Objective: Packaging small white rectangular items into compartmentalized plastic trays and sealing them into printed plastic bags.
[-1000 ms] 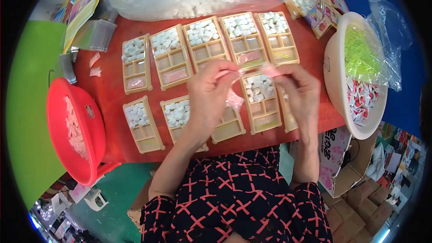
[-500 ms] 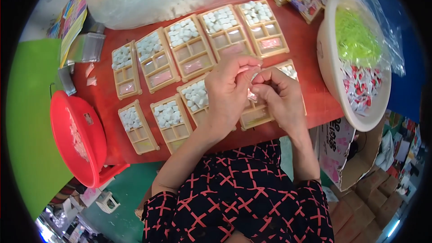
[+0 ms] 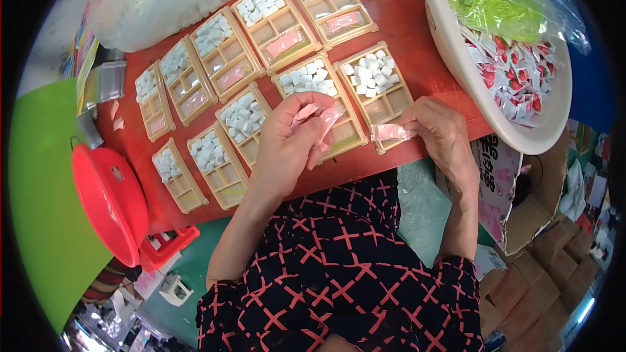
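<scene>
Between the closed fingers of my left hand (image 3: 287, 146) are several small pink wrapped packets (image 3: 331, 119), held above a tray in the near row. My right hand (image 3: 447, 135) pinches one pink packet in clear film (image 3: 391, 132) at the front compartment of the rightmost near tray (image 3: 395, 102). That tray's far compartment holds white marshmallow-like pieces (image 3: 373, 73). Several similar beige divided trays stand in two rows. In the far row, pink packets (image 3: 284, 44) lie in the front compartments. My left hand partly covers the tray beneath it.
At the right stands a cream tub (image 3: 450, 58) with strawberry-print sachets (image 3: 515, 81) and a bag of bright green shreds (image 3: 489, 0). A red basin (image 3: 111, 202) is at the left. A large clear bag of white pieces (image 3: 176, 0) lies behind the trays. An opened cardboard box (image 3: 521, 215) sits below the table's right edge.
My hands have moved apart. The right now holds a single pink packet low at the rightmost near tray, while the left keeps the others. The view has shifted, with the trays appearing further left.
</scene>
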`<state>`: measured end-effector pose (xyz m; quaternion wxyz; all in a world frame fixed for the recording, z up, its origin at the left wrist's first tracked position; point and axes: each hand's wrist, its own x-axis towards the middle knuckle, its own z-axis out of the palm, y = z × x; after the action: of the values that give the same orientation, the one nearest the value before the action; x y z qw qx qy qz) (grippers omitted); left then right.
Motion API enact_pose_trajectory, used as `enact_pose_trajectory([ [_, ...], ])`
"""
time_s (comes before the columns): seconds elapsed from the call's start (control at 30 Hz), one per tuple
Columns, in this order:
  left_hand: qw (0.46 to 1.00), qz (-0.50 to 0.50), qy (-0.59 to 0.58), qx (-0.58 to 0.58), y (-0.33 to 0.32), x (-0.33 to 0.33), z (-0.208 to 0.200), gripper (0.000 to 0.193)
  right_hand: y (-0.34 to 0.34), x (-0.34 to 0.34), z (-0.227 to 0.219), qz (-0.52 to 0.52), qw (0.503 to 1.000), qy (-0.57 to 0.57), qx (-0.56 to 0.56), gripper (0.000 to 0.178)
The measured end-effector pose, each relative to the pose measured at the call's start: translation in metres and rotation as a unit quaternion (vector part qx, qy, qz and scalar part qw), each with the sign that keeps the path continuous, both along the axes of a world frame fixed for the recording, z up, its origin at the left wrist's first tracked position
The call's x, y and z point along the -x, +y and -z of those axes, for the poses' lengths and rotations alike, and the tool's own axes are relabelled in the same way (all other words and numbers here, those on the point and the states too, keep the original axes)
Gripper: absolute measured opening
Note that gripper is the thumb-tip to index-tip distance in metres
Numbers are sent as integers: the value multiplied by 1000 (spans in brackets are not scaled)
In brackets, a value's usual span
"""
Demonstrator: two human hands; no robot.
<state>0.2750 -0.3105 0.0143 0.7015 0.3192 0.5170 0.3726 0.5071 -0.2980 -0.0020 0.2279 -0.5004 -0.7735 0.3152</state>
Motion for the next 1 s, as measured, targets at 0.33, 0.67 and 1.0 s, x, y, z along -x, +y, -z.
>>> enact_pose_trajectory([
  [0.33, 993, 92, 72, 5, -9, -38, 1, 14, 7, 2, 2, 3, 977, 148, 151, 7],
  [0.67, 996, -57, 72, -18, -26, -37, 6, 8, -4, -6, 0, 82, 955, 225, 175, 6],
  [1.0, 991, -58, 110, -41, -54, -6, 6, 7, -41, 42, -17, 105, 982, 145, 66, 16],
])
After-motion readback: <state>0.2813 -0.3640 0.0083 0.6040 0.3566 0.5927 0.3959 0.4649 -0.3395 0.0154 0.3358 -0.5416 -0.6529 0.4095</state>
